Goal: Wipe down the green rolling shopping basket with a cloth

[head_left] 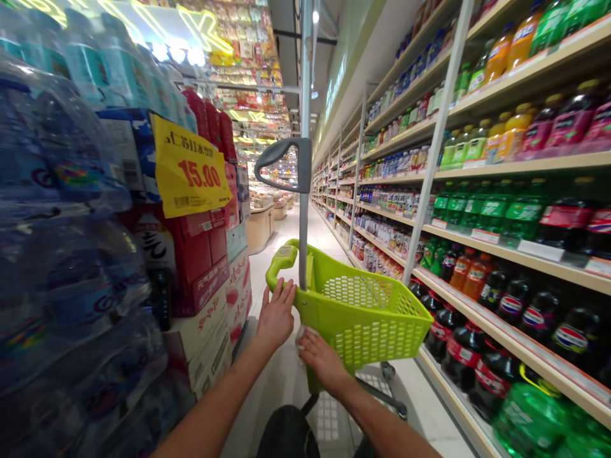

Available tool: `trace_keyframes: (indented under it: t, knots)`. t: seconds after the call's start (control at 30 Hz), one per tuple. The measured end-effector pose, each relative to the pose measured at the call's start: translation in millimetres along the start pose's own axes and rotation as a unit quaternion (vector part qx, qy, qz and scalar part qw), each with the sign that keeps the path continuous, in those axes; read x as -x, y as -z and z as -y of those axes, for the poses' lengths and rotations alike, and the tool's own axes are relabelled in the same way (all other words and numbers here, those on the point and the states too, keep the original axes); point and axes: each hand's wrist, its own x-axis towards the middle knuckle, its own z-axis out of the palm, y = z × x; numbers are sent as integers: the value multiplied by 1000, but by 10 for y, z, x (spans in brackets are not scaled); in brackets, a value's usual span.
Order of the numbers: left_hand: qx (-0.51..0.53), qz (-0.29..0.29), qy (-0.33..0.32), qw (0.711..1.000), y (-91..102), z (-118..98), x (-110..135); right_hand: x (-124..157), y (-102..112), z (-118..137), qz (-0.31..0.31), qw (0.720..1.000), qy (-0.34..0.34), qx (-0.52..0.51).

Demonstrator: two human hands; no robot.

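A lime-green plastic shopping trolley basket (pixel 367 318) with perforated sides stands in front of me. My left hand (pixel 277 318) rests against its near corner, just below the green loop grip (pixel 281 262), with fingers stretched out and spread. Lower down, my right hand (pixel 322 359) presses a small white wipe (pixel 300 340), mostly covered by the fingers, against the basket's near side. A grey pole (pixel 304 235) rises from the basket's near end and carries a dark grey handle (pixel 281 165).
Shelves of soda bottles (pixel 491 207) line the right side. Shrink-wrapped water bottles (pixel 71 286) and stacked drink cartons (pixel 200 261) stand close at left, with a yellow price sign (pixel 191 168). A tiled aisle (pixel 293 232) runs ahead; my knees are below.
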Motion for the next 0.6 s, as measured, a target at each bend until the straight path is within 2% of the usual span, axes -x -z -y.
trace_keyframes:
  t: [0.13,0.3,0.43,0.5,0.6]
  knots:
    - [33,-1,-8,999,73,9,31,-342,301,-158,-32,999,-11,11]
    - [24,-9,28,999,148,210,22,-604,535,-284,35,994,96,33]
    - [9,3,46,999,169,268,-10,-1055,728,-344,-28,993,88,67]
    - [8,6,52,999,179,253,-14,-1302,812,-390,-6,990,121,66]
    - [10,13,45,999,202,226,1,-1599,963,-506,65,976,199,59]
